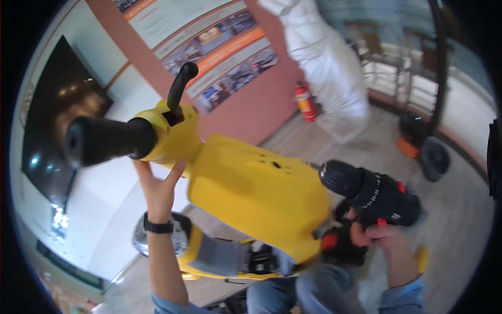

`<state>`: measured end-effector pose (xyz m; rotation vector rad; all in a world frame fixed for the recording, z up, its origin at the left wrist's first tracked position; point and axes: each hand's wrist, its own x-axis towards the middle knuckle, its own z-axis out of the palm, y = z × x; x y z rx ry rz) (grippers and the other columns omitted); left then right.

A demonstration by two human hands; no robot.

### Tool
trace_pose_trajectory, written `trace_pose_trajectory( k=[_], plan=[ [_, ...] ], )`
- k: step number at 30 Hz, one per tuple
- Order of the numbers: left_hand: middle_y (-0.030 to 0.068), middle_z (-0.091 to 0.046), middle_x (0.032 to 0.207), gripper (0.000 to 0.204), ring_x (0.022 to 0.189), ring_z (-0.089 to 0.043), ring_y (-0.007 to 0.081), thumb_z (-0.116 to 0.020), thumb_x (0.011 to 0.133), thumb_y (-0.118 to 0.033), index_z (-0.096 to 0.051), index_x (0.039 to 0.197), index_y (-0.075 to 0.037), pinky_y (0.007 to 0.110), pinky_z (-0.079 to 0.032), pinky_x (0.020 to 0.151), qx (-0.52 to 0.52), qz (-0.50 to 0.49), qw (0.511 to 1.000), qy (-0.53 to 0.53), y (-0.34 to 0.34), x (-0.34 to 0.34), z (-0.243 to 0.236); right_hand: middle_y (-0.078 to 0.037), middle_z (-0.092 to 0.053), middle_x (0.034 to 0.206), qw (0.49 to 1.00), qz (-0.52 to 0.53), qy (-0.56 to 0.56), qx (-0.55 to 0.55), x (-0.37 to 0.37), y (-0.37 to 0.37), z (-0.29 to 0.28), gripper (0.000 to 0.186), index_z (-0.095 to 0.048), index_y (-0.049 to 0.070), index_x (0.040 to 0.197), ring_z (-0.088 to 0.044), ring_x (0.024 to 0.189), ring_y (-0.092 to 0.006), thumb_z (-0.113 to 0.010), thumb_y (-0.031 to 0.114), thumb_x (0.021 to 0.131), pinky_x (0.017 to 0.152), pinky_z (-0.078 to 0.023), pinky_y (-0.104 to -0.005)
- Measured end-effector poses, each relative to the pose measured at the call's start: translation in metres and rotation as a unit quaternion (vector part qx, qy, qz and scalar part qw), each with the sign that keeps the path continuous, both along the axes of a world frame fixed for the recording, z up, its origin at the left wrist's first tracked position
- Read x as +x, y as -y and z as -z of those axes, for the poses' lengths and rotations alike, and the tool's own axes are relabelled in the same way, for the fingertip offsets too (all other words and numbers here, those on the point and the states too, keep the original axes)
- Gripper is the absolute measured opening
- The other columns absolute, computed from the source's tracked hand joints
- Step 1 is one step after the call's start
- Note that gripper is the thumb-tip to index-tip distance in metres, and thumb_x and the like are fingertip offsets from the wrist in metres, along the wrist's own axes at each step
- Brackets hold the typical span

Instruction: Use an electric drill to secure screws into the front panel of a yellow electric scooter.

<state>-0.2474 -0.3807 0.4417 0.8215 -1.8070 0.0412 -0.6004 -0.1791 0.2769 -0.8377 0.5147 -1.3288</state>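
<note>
A yellow scooter (256,199) fills the middle of the head view, with a black handlebar grip (104,140) and lever (183,83) on its yellow housing (167,136). My left hand (159,191) grips the housing from below, thumb apart and fingertips partly hidden behind it. My right hand (384,238) is closed on the handle of a black-and-red cordless drill (381,199), held at the scooter's right side. The drill's thin bit points left at the yellow body panel, near several small holes; whether it touches cannot be told.
A red fire extinguisher (305,103) stands beside a white-wrapped bundle (337,83). Black and orange objects (410,136) lie on the floor at right, near a glass partition. A dark screen (55,115) and poster wall (219,52) are behind. My knees show at the lower edge.
</note>
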Motion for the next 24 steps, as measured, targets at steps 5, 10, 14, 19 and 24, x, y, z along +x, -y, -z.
trace_pose_trajectory(
  k=[5, 10, 14, 19, 24],
  plan=[
    [0.0120, -0.060, 0.117, 0.031, 0.110, -0.053, 0.0240, -0.061, 0.086, -0.015, -0.059, 0.113, 0.000, 0.039, -0.039, 0.098, 0.137, 0.058, 0.972, -0.181, -0.127, -0.034, 0.029, 0.004, -0.042, 0.050, 0.904, -0.196, 0.351, -0.145, 0.034, -0.063, 0.025, 0.039, -0.051, 0.001, 0.107, -0.039, 0.038, -0.0069, -0.061, 0.024, 0.077, 0.037, -0.036, -0.0239],
    [0.0135, -0.066, 0.083, 0.013, 0.080, -0.059, 0.0227, -0.069, 0.070, 0.002, -0.065, 0.083, 0.002, 0.032, -0.045, 0.074, 0.170, 0.291, 0.933, -0.125, -0.234, -0.047, 0.049, 0.004, -0.045, 0.050, 0.900, -0.222, 0.338, -0.164, 0.078, -0.114, 0.028, 0.038, -0.051, -0.002, 0.107, -0.042, 0.038, -0.0065, -0.062, 0.016, 0.075, 0.037, -0.037, -0.0223],
    [0.0084, -0.068, 0.085, 0.023, 0.078, -0.061, 0.0220, -0.076, 0.063, 0.000, -0.068, 0.084, -0.003, 0.033, -0.045, 0.073, 0.160, 0.334, 0.925, -0.086, -0.297, -0.054, 0.036, 0.002, -0.045, 0.053, 0.837, -0.358, 0.353, -0.216, 0.114, -0.148, 0.029, 0.046, -0.048, 0.000, 0.115, -0.041, 0.039, -0.0089, -0.061, 0.014, 0.073, 0.038, -0.035, -0.0226],
    [0.0103, -0.066, 0.085, 0.025, 0.078, -0.060, 0.0221, -0.078, 0.060, -0.004, -0.068, 0.083, -0.003, 0.034, -0.044, 0.071, 0.095, 0.382, 0.915, -0.087, -0.350, -0.043, 0.036, -0.001, -0.052, 0.060, 0.719, -0.523, 0.337, -0.310, 0.162, -0.151, 0.022, 0.018, -0.050, -0.001, 0.088, -0.052, 0.047, -0.0139, -0.061, 0.010, 0.078, 0.043, -0.045, -0.0255],
    [0.0092, -0.066, 0.084, 0.025, 0.073, -0.059, 0.0215, -0.077, 0.059, -0.002, -0.067, 0.081, -0.004, 0.032, -0.043, 0.069, 0.061, 0.387, 0.913, -0.113, -0.379, -0.028, 0.039, -0.001, -0.052, 0.060, 0.722, -0.541, 0.304, -0.307, 0.176, -0.179, 0.009, 0.018, -0.050, 0.001, 0.088, -0.051, 0.046, -0.0149, -0.063, 0.011, 0.079, 0.043, -0.043, -0.0269]
  ],
)
